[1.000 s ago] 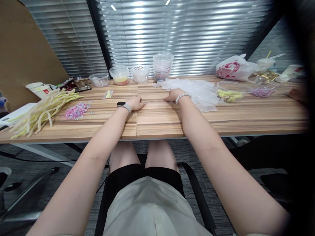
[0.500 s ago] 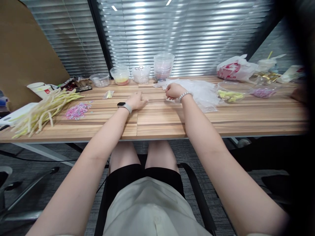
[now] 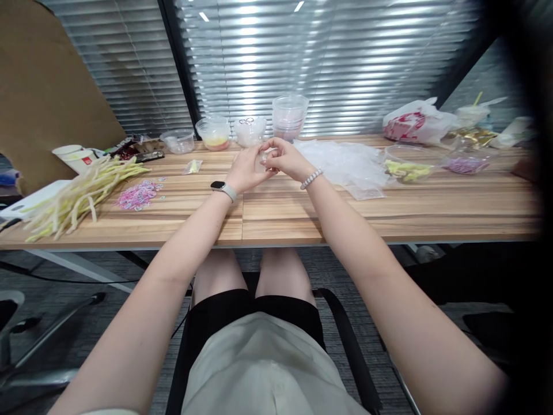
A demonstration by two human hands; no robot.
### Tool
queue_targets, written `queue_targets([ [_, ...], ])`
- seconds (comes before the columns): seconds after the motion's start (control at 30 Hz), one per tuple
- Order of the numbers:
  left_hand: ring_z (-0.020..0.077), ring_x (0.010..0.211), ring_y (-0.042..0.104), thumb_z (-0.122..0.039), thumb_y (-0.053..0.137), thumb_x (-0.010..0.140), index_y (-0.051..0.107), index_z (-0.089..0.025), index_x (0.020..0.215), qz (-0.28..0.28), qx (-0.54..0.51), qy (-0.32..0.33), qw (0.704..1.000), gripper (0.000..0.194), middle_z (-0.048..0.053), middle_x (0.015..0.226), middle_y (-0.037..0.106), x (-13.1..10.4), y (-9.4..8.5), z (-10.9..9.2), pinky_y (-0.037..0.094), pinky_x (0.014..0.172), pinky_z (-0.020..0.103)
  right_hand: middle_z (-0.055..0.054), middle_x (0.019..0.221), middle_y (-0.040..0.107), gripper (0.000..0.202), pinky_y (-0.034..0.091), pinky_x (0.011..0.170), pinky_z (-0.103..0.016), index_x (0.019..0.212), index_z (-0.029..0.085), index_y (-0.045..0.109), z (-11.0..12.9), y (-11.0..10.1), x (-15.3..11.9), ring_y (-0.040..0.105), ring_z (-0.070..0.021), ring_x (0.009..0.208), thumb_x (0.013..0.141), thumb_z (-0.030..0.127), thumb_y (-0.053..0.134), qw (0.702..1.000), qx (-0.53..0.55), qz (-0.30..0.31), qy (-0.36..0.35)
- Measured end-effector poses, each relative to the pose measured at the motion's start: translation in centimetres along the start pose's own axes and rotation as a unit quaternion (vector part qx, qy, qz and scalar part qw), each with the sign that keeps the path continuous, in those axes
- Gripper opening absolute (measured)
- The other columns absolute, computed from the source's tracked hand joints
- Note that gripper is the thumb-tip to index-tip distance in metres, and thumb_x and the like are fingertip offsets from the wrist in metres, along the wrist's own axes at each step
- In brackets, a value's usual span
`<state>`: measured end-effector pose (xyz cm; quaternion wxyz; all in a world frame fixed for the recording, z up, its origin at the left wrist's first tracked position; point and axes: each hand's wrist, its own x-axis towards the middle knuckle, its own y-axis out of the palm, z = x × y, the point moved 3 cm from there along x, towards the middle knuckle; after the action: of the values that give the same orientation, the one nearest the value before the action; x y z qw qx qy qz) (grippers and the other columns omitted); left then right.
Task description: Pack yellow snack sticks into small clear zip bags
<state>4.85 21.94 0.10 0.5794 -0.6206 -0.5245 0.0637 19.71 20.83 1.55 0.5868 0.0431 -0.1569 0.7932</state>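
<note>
Head view showed the right hand (image 3: 287, 159) pinching a small clear plastic piece (image 3: 262, 158) against the loosely curled left hand (image 3: 246, 170), whose grip was unclear, over the striped wooden counter (image 3: 280, 216); stacked clear round tubs (image 3: 290, 114) stood behind, thin translucent plastic bags (image 3: 345, 164) beside.

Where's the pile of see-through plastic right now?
In the head view, the see-through plastic pile lies on the table, right of centre, between the right hand and the clear bowl with yellow pieces.

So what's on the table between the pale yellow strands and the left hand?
In the head view, a pile of pink and purple ring-like pieces, then a small clear packet with yellow contents.
</note>
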Motion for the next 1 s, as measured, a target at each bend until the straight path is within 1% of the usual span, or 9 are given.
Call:
queue_targets([
  [0.13,0.0361,0.139,0.054,-0.056,0.075,0.087,0.049,-0.021,0.149,-0.005,-0.008,0.003,1.000,0.076,0.013,0.143,0.060,0.0,-0.1,0.0,0.044,0.119,0.050,0.006,0.067,0.049,0.047,0.046,0.057,-0.023,0.104,0.022,0.049,-0.2,-0.2,0.0,0.049,-0.0101,0.060,0.072,0.024,0.084,1.000,0.014,-0.003,0.007],
  [0.27,0.0331,0.139,0.054,-0.046,0.074,0.090,0.048,-0.019,0.148,-0.029,-0.003,-0.001,1.000,0.070,0.013,0.145,0.059,0.1,-0.3,0.2,0.044,0.119,0.046,0.006,0.068,0.048,0.048,0.047,0.059,-0.023,0.106,0.022,0.046,-0.7,-1.2,0.5,0.050,-0.0096,0.060,0.077,0.032,0.082,0.998,0.047,-0.039,0.013],
  [0.4,0.0327,0.142,0.052,-0.042,0.075,0.090,0.048,-0.023,0.149,-0.028,0.030,-0.008,0.999,0.068,0.011,0.147,0.057,0.1,-0.5,0.2,0.043,0.122,0.049,0.006,0.072,0.049,0.052,0.046,0.059,-0.022,0.108,0.022,0.046,-1.2,-2.1,1.0,0.049,-0.0083,0.061,0.077,0.039,0.085,0.997,0.044,-0.063,0.007],
  [0.47,0.0320,0.142,0.053,-0.043,0.077,0.089,0.050,-0.026,0.148,-0.016,0.049,-0.012,0.999,0.067,0.010,0.148,0.057,0.1,-0.5,0.2,0.043,0.122,0.049,0.005,0.074,0.050,0.053,0.047,0.059,-0.023,0.109,0.022,0.048,-1.5,-2.1,1.1,0.050,-0.0088,0.062,0.076,0.039,0.086,0.998,0.026,-0.055,0.007],
  [0.53,0.0321,0.141,0.054,-0.043,0.079,0.087,0.052,-0.025,0.147,-0.016,0.048,0.007,0.999,0.068,0.010,0.147,0.058,0.1,-0.5,0.2,0.044,0.121,0.049,0.003,0.075,0.052,0.052,0.047,0.059,-0.024,0.109,0.022,0.049,-1.7,-1.9,1.1,0.053,-0.0104,0.065,0.076,0.037,0.086,0.998,-0.002,-0.054,0.010],
  [0.63,0.0345,0.136,0.057,-0.042,0.083,0.083,0.055,-0.022,0.144,-0.027,0.015,0.079,0.996,0.070,0.012,0.140,0.063,0.2,-0.1,0.4,0.047,0.118,0.052,0.000,0.078,0.055,0.048,0.047,0.059,-0.025,0.107,0.021,0.051,-2.0,-1.5,1.1,0.055,-0.0130,0.070,0.075,0.031,0.086,0.997,-0.043,-0.062,0.007],
  [0.77,0.0343,0.132,0.060,-0.036,0.085,0.079,0.057,-0.021,0.142,-0.027,-0.003,0.149,0.988,0.070,0.013,0.139,0.064,0.3,0.5,0.9,0.049,0.115,0.051,-0.002,0.079,0.058,0.042,0.050,0.062,-0.028,0.107,0.019,0.056,-2.9,-1.2,1.9,0.057,-0.0154,0.074,0.073,0.020,0.081,0.997,-0.065,-0.038,-0.018],
  [0.87,0.0339,0.130,0.061,-0.032,0.084,0.080,0.060,-0.021,0.138,-0.025,0.010,0.151,0.988,0.064,0.013,0.138,0.065,0.3,0.7,1.0,0.050,0.113,0.050,-0.002,0.077,0.058,0.040,0.051,0.067,-0.031,0.107,0.018,0.060,-3.7,-1.8,2.8,0.058,-0.0167,0.073,0.071,0.016,0.078,0.989,-0.123,-0.061,-0.049],
  [1.0,0.0332,0.127,0.063,-0.027,0.082,0.080,0.061,-0.019,0.134,-0.029,0.021,0.128,0.991,0.059,0.013,0.134,0.067,0.4,0.7,0.7,0.051,0.111,0.049,-0.001,0.075,0.057,0.035,0.051,0.073,-0.034,0.107,0.017,0.063,-3.9,-2.8,3.3,0.056,-0.0163,0.072,0.075,0.020,0.076,0.969,-0.206,-0.110,-0.082],
])
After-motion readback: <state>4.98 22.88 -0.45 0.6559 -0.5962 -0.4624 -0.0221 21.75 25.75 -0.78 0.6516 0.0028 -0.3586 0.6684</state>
